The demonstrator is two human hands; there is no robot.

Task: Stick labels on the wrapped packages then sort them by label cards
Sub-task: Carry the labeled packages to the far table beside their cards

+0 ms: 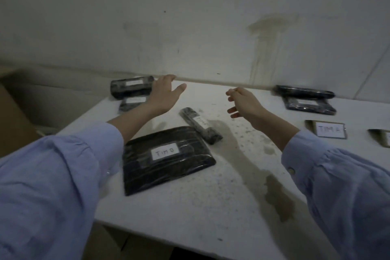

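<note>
Reaching over the white table (211, 200), left hand (164, 95) was spread open, fingers straight, just beside the far-left packages (132, 88), two stacked by the wall; contact could not be told. Right hand (244, 101) hung above the table, fingers loosely curled, holding nothing. Flat package (168, 160) labelled "TIM B" lay near the front, rolled package (200, 125) just beside its far right corner. Far-right packages (308, 101) sat stacked; label card (330, 130) reading "TIM A" lay just in front, second card (384, 138) cut off at frame edge

Loose light-blue shirt sleeves (52, 175), gathered at buttoned cuffs; small button (291, 170) on right cuff; hands bare.
</note>
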